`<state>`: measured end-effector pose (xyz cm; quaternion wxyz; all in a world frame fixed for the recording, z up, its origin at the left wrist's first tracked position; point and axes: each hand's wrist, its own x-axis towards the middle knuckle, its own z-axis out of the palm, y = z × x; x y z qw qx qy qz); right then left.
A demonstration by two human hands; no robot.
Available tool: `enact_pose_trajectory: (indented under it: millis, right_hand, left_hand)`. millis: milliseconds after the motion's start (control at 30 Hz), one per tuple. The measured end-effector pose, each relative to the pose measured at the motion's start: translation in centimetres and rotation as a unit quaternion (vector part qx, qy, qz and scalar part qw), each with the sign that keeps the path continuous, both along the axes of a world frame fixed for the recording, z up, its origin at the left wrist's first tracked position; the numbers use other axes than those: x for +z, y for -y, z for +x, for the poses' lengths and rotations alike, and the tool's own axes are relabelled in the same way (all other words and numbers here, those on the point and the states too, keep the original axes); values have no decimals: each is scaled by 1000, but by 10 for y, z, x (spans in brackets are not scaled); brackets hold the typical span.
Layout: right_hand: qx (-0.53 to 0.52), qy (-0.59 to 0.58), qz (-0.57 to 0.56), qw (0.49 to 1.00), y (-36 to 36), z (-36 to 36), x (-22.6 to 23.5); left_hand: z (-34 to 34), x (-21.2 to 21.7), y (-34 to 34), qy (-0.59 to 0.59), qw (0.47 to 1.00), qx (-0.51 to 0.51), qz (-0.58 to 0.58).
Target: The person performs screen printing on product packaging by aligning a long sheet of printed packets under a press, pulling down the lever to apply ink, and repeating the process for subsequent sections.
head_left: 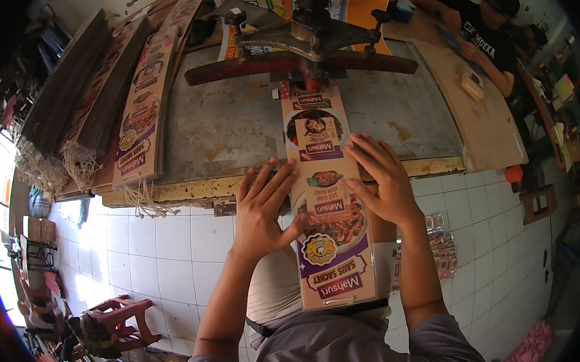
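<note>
l. hand [262, 213] had fingers spread, thumb at the left edge of the long printed strip [329, 188]; r. hand [385, 182] was likewise spread, tips at its right edge — no closed grip. strip lay btwn them, far end nr the press [307, 45], near end past the metal tabletop [392, 106] — over the lap.
</note>
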<state>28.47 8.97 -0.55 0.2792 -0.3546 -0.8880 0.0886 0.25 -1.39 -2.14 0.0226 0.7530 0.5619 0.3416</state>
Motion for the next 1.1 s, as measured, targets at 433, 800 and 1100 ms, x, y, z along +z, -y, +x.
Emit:
enact_pose_trajectory:
  millis: [433, 800, 1100]
  right_hand:
    - [0, 6, -1, 1000, -1, 1, -1]
    - [-1, 7, 0, 1000, 0, 2, -1]
    - [-1, -10, -20, 1000, -11, 17, 6]
  left_hand:
    - [0, -2, 0, 1, 1000, -2, -5]
    - [0, 2, 0, -2, 1000, -2, 0]
    - [-1, 5, 2, 4, 1000, -5, -26]
